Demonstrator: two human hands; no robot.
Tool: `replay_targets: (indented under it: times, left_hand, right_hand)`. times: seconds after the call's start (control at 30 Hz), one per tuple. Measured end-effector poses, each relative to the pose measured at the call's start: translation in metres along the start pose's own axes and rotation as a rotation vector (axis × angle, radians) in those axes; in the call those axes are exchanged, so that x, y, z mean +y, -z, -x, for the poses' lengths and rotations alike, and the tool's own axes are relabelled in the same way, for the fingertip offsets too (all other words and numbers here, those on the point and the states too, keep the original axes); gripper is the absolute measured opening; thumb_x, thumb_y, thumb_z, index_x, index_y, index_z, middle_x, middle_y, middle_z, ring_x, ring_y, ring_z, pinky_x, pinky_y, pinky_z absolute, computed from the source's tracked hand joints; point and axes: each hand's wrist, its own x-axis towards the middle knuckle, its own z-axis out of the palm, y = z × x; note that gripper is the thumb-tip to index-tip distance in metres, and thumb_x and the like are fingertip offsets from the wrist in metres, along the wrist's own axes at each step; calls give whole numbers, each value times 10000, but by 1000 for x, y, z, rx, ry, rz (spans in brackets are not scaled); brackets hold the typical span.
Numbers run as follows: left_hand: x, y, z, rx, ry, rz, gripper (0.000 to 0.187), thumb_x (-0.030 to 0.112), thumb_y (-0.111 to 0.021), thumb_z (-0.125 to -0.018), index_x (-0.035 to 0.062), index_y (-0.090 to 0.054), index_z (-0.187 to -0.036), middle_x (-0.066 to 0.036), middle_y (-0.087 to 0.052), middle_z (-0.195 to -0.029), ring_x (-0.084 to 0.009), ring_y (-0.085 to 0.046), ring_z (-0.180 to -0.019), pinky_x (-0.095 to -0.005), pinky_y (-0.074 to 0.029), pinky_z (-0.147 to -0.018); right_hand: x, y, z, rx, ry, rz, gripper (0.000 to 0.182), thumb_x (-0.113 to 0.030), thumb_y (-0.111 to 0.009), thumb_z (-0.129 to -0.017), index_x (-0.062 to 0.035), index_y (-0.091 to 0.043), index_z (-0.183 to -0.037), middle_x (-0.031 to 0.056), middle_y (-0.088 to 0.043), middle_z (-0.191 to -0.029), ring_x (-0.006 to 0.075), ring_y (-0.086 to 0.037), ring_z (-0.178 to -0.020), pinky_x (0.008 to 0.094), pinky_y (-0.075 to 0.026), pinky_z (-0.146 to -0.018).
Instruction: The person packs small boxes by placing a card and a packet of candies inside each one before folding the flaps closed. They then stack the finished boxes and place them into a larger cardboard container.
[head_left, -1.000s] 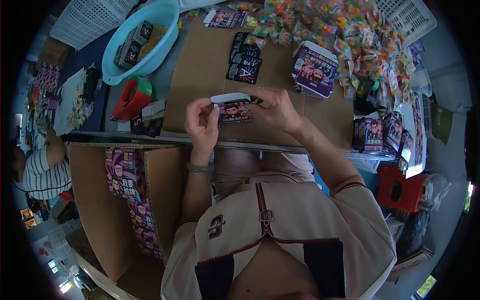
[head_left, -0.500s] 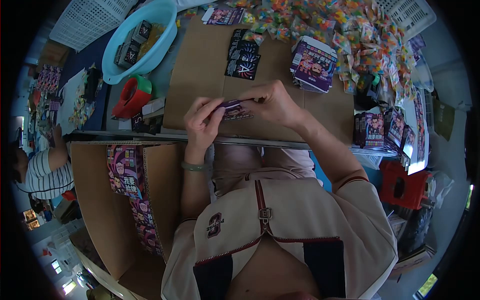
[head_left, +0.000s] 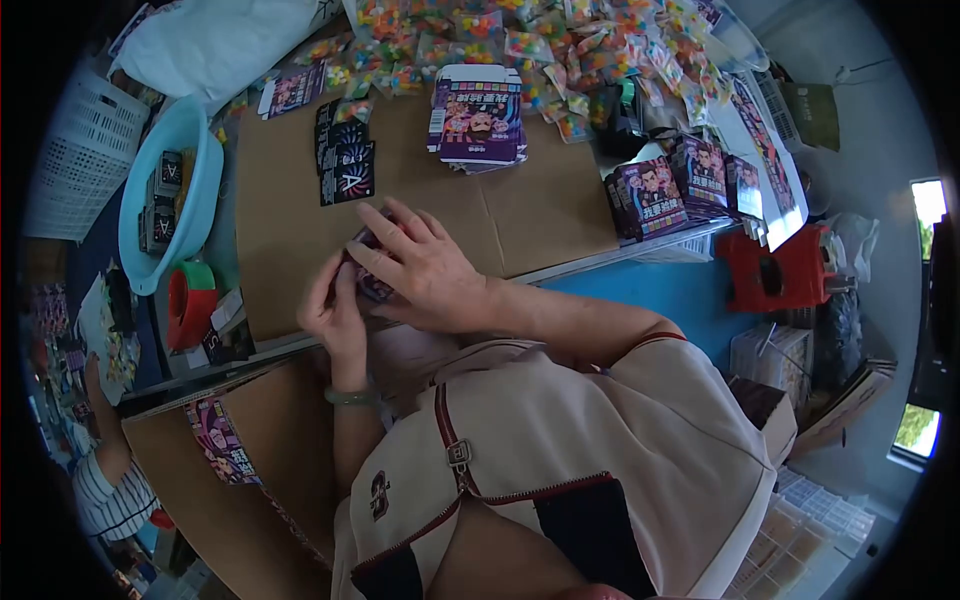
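Note:
Close to my body, at the table's front edge, both hands meet around a small purple printed card box [head_left: 374, 288]. My left hand [head_left: 337, 315] grips it from the left, thumb and fingers closed on its side. Across its top lies my right hand [head_left: 425, 272], fingers bent over it, so most of the box is hidden. Beyond the hands, several black card packs [head_left: 347, 170] lie overlapping on a brown cardboard sheet [head_left: 280, 215]. A stack of purple printed boxes [head_left: 480, 122] that look flat lies to their right.
Small bags of colourful candy [head_left: 520, 45] cover the back. At left are a blue basin [head_left: 205, 190] with black packs and a red-green tape dispenser [head_left: 190, 305]. Filled purple boxes [head_left: 650, 195] stand at right. An open carton [head_left: 160, 460] is beside me; another person's arm [head_left: 110, 430] shows far left.
The view has turned, shifting the table items leftward. My hands have drawn the box nearer my body, and my right hand has gone from pinching its edge to covering its top.

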Motion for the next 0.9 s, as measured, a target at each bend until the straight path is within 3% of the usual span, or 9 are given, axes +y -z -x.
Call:
replay_targets:
  times: [0.07,0.23,0.37,0.43,0.5,0.57,0.67,0.73,0.9]
  left_hand:
    - [28,-38,-7,31,437,419,186,19,-638,-905,-3,-690,-1082,-65,-698,-927,-115,-630,-827,-254,-503,-757]
    - [65,-110,-30,-439,306,445,242,119,-695,-884,6,-677,-1097,-51,-668,-896,-63,-556,-718,-194,-490,-626]
    - [45,-148,-84,-243,83,221,379,213,-736,-840,-16,-641,-1127,-139,-657,-1041,-151,-625,-844,-260,-518,-633]
    - [3,-166,-105,-33,-180,-358,512,348,-739,-830,-52,-616,-1126,-150,-624,-1119,-169,-635,-835,-282,-511,-691]
    - [-17,-177,-112,-261,86,-231,606,461,-738,-795,-73,-622,-1057,-170,-655,-1071,-220,-659,-869,-349,-517,-713]
    - [-5,-166,-121,-462,250,-146,522,439,-734,-797,-33,-638,-999,-153,-689,-954,-237,-679,-845,-372,-517,-702]
    - [2,-166,-115,-137,-211,-396,370,401,-666,-849,34,-619,-853,-175,-643,-721,-359,-644,-701,-449,-494,-615]
    - [14,-157,-115,-165,-153,-411,318,352,-649,-876,35,-626,-872,-177,-645,-736,-342,-649,-704,-425,-493,-603]
    - [48,-137,-89,-222,-95,143,145,157,-605,-924,44,-649,-1003,-155,-650,-703,-325,-648,-615,-381,-474,-540]
  right_hand:
    - [6,15,7,56,-68,89,649,-264,-795,-661,-91,-547,-1236,220,-441,-1361,434,-388,-1283,553,-370,-1016]
    - [49,114,36,184,-295,433,579,-151,-749,-588,-44,-567,-1127,197,-526,-1182,428,-444,-1176,523,-374,-1010]
    - [99,174,75,238,-534,626,472,-129,-706,-677,-20,-583,-1120,208,-562,-1152,442,-481,-1124,513,-386,-990]
    - [140,165,103,173,-605,695,431,-204,-668,-778,-12,-579,-1154,224,-536,-1270,486,-440,-1218,544,-356,-1016]
    - [143,161,107,148,-623,708,445,-234,-654,-805,-10,-573,-1181,228,-517,-1309,490,-408,-1258,559,-336,-1029]
    - [138,162,105,70,-694,749,506,-292,-633,-853,-2,-549,-1259,237,-474,-1381,487,-359,-1316,592,-294,-1052]
    - [134,165,100,107,-640,811,544,-306,-649,-840,5,-544,-1274,237,-469,-1385,487,-354,-1319,610,-273,-1058]
    - [119,160,79,151,-576,834,540,-214,-680,-817,20,-535,-1282,231,-483,-1375,459,-389,-1305,562,-313,-1059]
    - [102,117,8,331,-274,100,492,-33,-700,-770,28,-557,-1237,230,-566,-1258,398,-549,-1145,416,-464,-946]
